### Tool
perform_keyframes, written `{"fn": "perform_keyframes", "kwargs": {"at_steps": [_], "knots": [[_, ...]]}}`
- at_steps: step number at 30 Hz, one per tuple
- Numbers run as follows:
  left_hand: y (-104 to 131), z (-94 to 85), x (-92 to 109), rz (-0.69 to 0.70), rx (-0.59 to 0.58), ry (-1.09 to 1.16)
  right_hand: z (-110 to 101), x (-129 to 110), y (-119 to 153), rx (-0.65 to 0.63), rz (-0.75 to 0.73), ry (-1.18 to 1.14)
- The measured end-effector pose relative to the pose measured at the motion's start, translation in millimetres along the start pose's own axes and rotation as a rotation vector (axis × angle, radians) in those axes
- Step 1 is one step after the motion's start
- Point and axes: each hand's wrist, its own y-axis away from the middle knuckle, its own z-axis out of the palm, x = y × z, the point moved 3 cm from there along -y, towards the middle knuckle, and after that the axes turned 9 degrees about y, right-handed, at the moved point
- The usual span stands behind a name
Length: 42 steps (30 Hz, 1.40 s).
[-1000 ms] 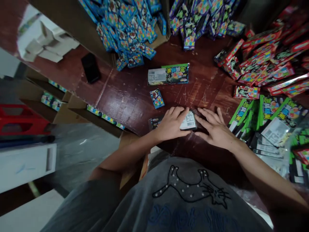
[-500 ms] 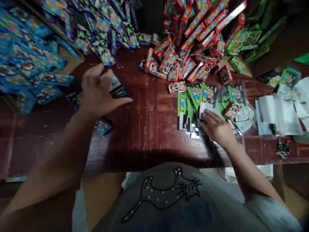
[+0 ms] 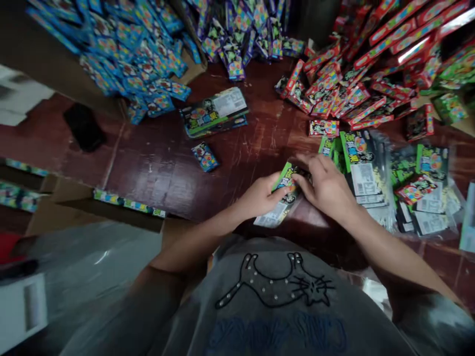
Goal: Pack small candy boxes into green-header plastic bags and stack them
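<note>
My left hand (image 3: 264,196) pinches a flat black-and-green printed packet (image 3: 273,216) with a white label, held over the table's front part. My right hand (image 3: 326,187) closes its thumb and fingers on the upper end of the same packet, partly hiding it. Just right of that hand lies a stack of similar packets (image 3: 365,180). A small red box (image 3: 323,128) is beyond my right hand. To the left, more printed packets (image 3: 215,111) lie one over another, with a small blue box (image 3: 205,156) in front of them.
Heaps of blue boxes (image 3: 137,54), purple boxes (image 3: 237,34) and red boxes (image 3: 341,89) line the far side. Another packet pile with a red box (image 3: 415,189) lies at the right. Below the table's left edge stands an open cardboard carton (image 3: 74,190).
My left hand has come from the packets at the left to the middle and now grips a packet. My right hand has left the stack and joined it. The view has swung left.
</note>
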Motion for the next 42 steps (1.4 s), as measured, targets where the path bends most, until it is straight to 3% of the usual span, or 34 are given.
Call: {"fn": "perform_keyframes", "kwargs": {"at_steps": [4,9,18,20,24,27,29,31,34,35,38,40,42], "knots": [[23,-7.0,5,-0.032,0.116,-0.059,14,-12,-17,0.039,-0.03,0.035],[32,-15.1,2,-0.06,0.242,-0.077,23,-29,-21,0.079,-0.037,-0.03],[36,-16.5,-18,-0.133,0.38,0.232,22,-39,-39,0.052,-0.046,0.03],[37,-16.4,-22,-0.146,0.391,0.224,20,-39,-44,-0.046,-0.035,0.017],[42,-23.7,-24,-0.164,0.385,0.131,8,-36,-55,-0.418,-0.144,-0.112],[49,-27.5,-17,-0.187,0.136,0.235,-6,-31,-60,-0.663,-0.346,-0.292],[55,-27.8,-13,-0.225,-0.042,0.298,-12,-25,-60,-0.719,-0.384,-0.396],[60,-30.1,-13,-0.241,-0.011,0.324,-10,-19,-58,-0.62,-0.277,-0.424],[59,-32.6,-21,-0.199,0.334,0.378,7,-19,-44,-0.318,0.08,-0.443],[58,-30.9,-25,-0.185,0.441,0.395,18,-23,-36,-0.278,0.192,-0.435],[51,-20.3,-35,-0.156,0.604,0.386,56,-44,-12,-0.383,0.39,-0.187],[47,-17.7,-36,-0.145,0.612,0.254,75,-54,-1,-0.438,0.446,0.077],[48,-29.0,-34,-0.077,0.628,0.053,86,-58,3,-0.446,0.471,0.241]]}}
